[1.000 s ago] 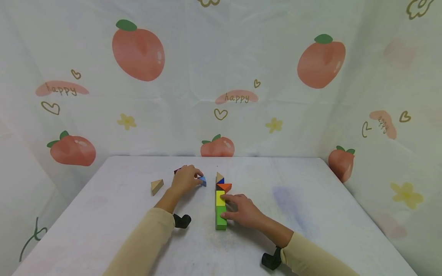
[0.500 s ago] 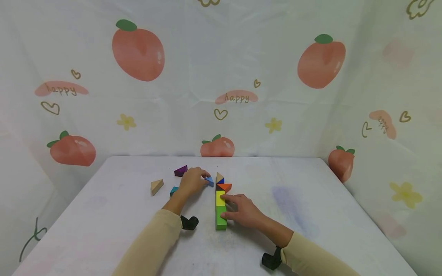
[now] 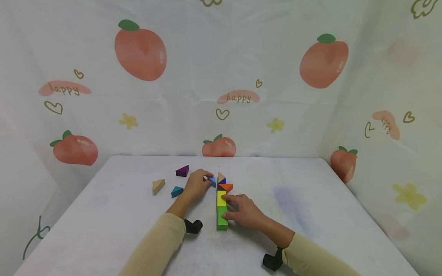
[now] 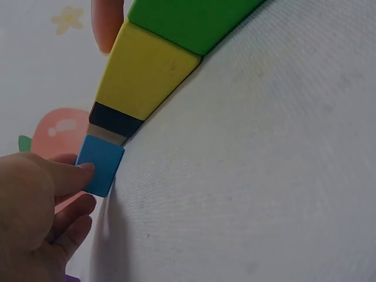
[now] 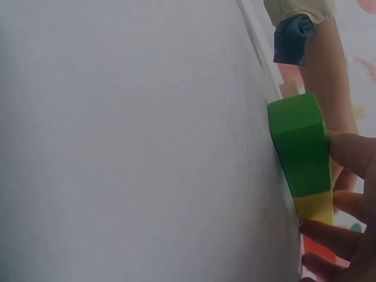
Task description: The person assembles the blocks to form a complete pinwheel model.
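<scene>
My left hand (image 3: 197,184) pinches a light blue triangular block (image 3: 212,181) between thumb and fingers. In the left wrist view this blue block (image 4: 101,165) is close to the far end of a row of blocks; whether they touch I cannot tell. The row runs from a green block (image 3: 222,219) at the near end to a yellow block (image 3: 221,198). Beyond come an orange triangular block (image 3: 226,187), a dark blue one (image 3: 222,181) and a plain wooden one (image 3: 220,176). My right hand (image 3: 246,211) touches the green and yellow blocks from the right, fingers extended.
Left of the left hand lie a purple block (image 3: 182,171), a teal block (image 3: 177,191) and a plain wooden triangular block (image 3: 158,186) on the white table (image 3: 103,230). A printed curtain (image 3: 186,65) hangs behind the table's far edge.
My left hand has moved right with the light blue block, up to the row. The purple and teal blocks have come into full view. The right hand stays in place.
</scene>
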Demonstrator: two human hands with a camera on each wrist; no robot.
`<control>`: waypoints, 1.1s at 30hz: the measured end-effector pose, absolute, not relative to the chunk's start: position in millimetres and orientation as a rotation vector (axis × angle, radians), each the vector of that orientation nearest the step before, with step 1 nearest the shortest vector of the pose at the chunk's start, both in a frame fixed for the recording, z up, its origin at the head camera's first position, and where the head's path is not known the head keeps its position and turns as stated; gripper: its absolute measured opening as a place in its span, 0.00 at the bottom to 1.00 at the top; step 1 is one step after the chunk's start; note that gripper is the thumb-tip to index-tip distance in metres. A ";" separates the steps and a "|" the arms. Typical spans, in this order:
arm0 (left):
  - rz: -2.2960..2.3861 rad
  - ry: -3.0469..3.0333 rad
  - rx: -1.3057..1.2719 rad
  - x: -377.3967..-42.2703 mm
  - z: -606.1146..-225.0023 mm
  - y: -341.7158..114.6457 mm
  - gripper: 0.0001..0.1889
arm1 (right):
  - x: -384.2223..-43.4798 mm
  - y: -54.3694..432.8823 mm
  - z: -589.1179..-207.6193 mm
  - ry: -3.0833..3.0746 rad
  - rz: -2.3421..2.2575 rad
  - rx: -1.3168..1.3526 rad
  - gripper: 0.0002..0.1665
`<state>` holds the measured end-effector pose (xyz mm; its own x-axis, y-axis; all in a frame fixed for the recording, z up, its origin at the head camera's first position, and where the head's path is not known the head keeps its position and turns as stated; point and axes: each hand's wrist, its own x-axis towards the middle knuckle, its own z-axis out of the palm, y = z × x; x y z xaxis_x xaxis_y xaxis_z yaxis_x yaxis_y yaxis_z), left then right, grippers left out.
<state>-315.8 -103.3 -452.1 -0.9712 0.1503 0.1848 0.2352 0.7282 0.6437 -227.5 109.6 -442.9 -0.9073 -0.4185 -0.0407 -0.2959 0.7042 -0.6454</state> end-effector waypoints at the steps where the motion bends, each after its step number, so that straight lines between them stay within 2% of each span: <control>1: -1.074 -2.805 -0.319 -315.6 -452.2 -103.0 0.11 | -227.5 109.7 -442.9 2.727 -0.987 -0.583 0.37; 33: -1.173 -2.773 -0.326 -312.2 -452.9 -93.9 0.13 | -223.3 108.9 -441.1 2.722 -0.991 -0.547 0.36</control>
<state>-312.2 -93.9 -452.9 -0.9706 0.1529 0.1861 0.2400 0.6780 0.6948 -223.3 108.9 -441.1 -0.9129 -0.4045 -0.0542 -0.2750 0.7078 -0.6507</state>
